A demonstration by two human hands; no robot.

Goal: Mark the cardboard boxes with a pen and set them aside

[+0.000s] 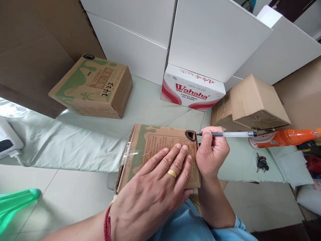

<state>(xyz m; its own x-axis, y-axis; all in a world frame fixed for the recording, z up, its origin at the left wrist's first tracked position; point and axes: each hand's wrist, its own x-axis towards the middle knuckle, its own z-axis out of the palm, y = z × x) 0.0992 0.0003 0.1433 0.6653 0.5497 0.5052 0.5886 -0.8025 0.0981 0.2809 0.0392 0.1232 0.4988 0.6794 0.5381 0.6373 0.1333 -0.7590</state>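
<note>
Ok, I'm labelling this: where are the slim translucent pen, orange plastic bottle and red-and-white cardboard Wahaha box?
Slim translucent pen (231, 134), head view: barrel.
Orange plastic bottle (287, 137), head view: side.
Red-and-white cardboard Wahaha box (193, 91), head view: printed front.

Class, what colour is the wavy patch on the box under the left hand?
Green, on the brown box; best in the head view.

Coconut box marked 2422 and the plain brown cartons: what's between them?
In the head view, the Wahaha purified water carton sits between them on pale green cloth.
</note>
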